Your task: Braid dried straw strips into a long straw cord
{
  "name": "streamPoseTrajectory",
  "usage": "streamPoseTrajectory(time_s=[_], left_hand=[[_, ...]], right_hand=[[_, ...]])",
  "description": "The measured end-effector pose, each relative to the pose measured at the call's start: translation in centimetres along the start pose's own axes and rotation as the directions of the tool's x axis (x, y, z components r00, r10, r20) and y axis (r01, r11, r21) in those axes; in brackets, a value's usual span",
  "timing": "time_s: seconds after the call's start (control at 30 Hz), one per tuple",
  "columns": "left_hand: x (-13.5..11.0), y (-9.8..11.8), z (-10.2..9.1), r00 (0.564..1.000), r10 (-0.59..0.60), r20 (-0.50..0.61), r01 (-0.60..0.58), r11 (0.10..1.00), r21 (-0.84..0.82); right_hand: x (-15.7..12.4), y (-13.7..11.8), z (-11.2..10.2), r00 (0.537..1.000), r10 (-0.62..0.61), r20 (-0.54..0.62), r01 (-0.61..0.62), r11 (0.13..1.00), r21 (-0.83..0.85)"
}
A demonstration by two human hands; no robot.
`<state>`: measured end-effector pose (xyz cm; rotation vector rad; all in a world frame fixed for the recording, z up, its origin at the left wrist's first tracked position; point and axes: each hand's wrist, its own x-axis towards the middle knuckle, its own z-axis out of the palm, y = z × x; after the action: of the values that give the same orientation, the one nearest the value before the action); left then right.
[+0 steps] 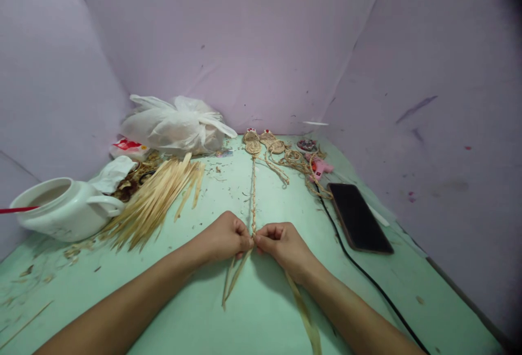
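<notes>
A thin straw braid (254, 197) runs straight toward me from a small woven straw piece (253, 143) at the back of the table. At its near end my left hand (230, 237) and my right hand (281, 242) meet, fingertips pinched on the strands. Both hands are closed, thumbs against forefingers. Loose straw strands (235, 281) hang below my left hand. A wider flat strand (304, 314) passes under my right wrist toward the near edge. The exact crossing of strands between the fingertips is hidden.
Left of my hands lies a bundle of flat straw (159, 197), beside a white teapot-like pot (67, 213) with a red stick. A white plastic bag (175, 124) sits behind. At right are a phone (359, 218), a black cable (359, 265), a pink glue gun (320, 166) and coiled braid (293, 162).
</notes>
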<state>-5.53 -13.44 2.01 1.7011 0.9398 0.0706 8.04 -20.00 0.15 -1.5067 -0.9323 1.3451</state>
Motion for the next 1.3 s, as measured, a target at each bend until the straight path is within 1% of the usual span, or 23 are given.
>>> streamPoseTrajectory(time_s=[0.07, 0.13, 0.17, 0.2, 0.23, 0.27, 0.33, 0.37, 0.47, 0.53, 0.57, 0.63, 0.7, 0.73, 0.77, 0.83, 0.9, 0.93, 1.0, 1.1, 1.2, 1.27, 1.3], left_hand=[[-0.6, 0.3, -1.3, 0.997, -0.014, 0.079, 0.005, 0.994, 0.109], [-1.3, 0.8, -3.7, 0.993, -0.023, 0.117, -0.001, 0.980, 0.197], [-1.5, 0.9, -5.1, 0.998, -0.027, 0.062, 0.011, 0.970, 0.244], [-1.5, 1.0, -6.5, 0.998, -0.003, -0.069, 0.021, 0.962, 0.273], [-1.4, 0.9, -7.9, 0.965, 0.016, -0.263, 0.063, 0.956, 0.288], [-1.1, 0.7, -9.1, 0.892, 0.026, -0.451, 0.130, 0.941, 0.312], [-0.2, -0.3, -10.7, 0.732, 0.069, -0.678, 0.269, 0.885, 0.381], [0.5, -0.9, -11.1, 0.705, 0.057, -0.707, 0.331, 0.856, 0.399], [2.0, -2.5, -10.9, 0.686, -0.004, -0.727, 0.485, 0.748, 0.453], [2.2, -2.9, -10.7, 0.692, -0.020, -0.722, 0.508, 0.724, 0.467], [1.9, -2.8, -10.7, 0.714, -0.016, -0.700, 0.479, 0.740, 0.472], [0.9, -2.4, -11.3, 0.814, -0.017, -0.581, 0.363, 0.796, 0.484], [-0.4, -1.6, -12.2, 0.925, -0.045, -0.378, 0.248, 0.824, 0.509], [-1.0, -1.3, -12.6, 0.953, -0.067, -0.297, 0.223, 0.819, 0.529], [-1.4, -1.0, -12.9, 0.959, -0.085, -0.271, 0.227, 0.799, 0.556], [-1.5, -0.7, -13.2, 0.913, -0.059, -0.405, 0.315, 0.733, 0.603], [-0.8, -1.0, -13.0, 0.792, 0.028, -0.610, 0.434, 0.677, 0.594], [-0.2, -1.4, -12.9, 0.739, 0.051, -0.672, 0.480, 0.661, 0.577], [1.1, -2.4, -12.6, 0.698, 0.043, -0.715, 0.528, 0.643, 0.554], [2.1, -3.2, -12.4, 0.704, 0.021, -0.709, 0.546, 0.622, 0.561], [1.2, -1.9, -11.8, 0.723, 0.040, -0.690, 0.514, 0.637, 0.575], [0.0, -0.2, -10.9, 0.781, 0.020, -0.624, 0.457, 0.663, 0.593], [-0.6, 0.6, -10.3, 0.840, 0.016, -0.543, 0.385, 0.687, 0.616]], right_hand=[[0.0, 0.3, 0.1, 1.000, 0.016, -0.017, -0.016, 1.000, 0.001], [0.0, 0.4, 0.3, 0.999, 0.030, -0.025, -0.029, 0.999, 0.012], [0.0, 0.4, 0.4, 0.999, 0.036, -0.025, -0.036, 0.999, 0.017], [0.0, 0.4, 0.5, 0.999, 0.044, -0.023, -0.043, 0.999, 0.022], [0.0, 0.3, 0.6, 0.998, 0.053, -0.022, -0.052, 0.998, 0.027], [-0.1, 0.3, 0.6, 0.998, 0.062, -0.021, -0.061, 0.998, 0.030], [-0.1, 0.0, 0.7, 0.997, 0.072, -0.021, -0.071, 0.997, 0.028], [-0.2, -0.1, 0.8, 0.997, 0.074, -0.020, -0.073, 0.997, 0.025], [-0.3, -0.4, 0.8, 0.997, 0.074, -0.024, -0.073, 0.997, 0.015], [-0.3, -0.4, 0.8, 0.996, 0.081, -0.024, -0.081, 0.997, 0.004], [-0.3, -0.4, 0.7, 0.996, 0.087, -0.021, -0.087, 0.996, 0.000], [-0.3, -0.3, 0.7, 0.995, 0.094, -0.015, -0.094, 0.996, 0.003], [-0.3, -0.2, 0.7, 0.995, 0.094, -0.009, -0.094, 0.996, 0.009], [-0.3, -0.2, 0.7, 0.996, 0.091, -0.008, -0.091, 0.996, 0.010], [-0.3, -0.2, 0.7, 0.996, 0.088, -0.005, -0.088, 0.996, 0.008], [-0.3, -0.2, 0.8, 0.996, 0.086, -0.002, -0.086, 0.996, 0.002], [-0.4, -0.2, 0.8, 0.996, 0.085, -0.001, -0.085, 0.996, -0.001], [-0.4, -0.3, 0.8, 0.996, 0.085, -0.003, -0.085, 0.996, -0.002], [-0.4, -0.3, 0.9, 0.996, 0.085, -0.009, -0.085, 0.996, 0.000], [-0.2, -0.2, 0.9, 0.997, 0.077, -0.017, -0.077, 0.997, 0.024], [-0.2, -0.2, 0.8, 0.998, 0.067, -0.009, -0.067, 0.997, 0.047], [-0.2, -0.2, 0.7, 0.998, 0.065, -0.003, -0.065, 0.997, 0.053], [-0.2, -0.3, 0.7, 0.998, 0.063, -0.005, -0.063, 0.996, 0.055]])
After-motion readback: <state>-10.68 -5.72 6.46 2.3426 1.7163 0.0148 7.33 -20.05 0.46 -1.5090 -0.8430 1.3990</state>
